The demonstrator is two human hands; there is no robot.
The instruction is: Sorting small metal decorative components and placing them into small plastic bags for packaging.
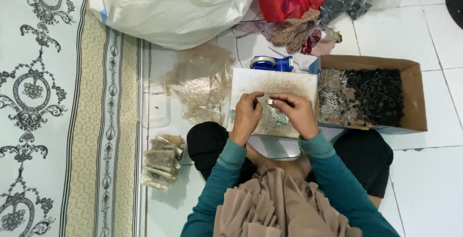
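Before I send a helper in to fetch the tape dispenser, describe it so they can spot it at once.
Find the open cardboard box on the white tiled floor to the person's right, half silvery bits, half black pieces. Just left of it lies a stained white board under both hands. The tape dispenser sits at that board's far edge: the only bright blue thing there, holding a roll.

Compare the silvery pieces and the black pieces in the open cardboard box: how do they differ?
The silvery metal pieces are shiny and pale; the black pieces are dark and matte. The silvery heap fills the box's left part, nearest the right hand; the black heap fills the larger right part. Both are loose small parts piled in one brown cardboard box.
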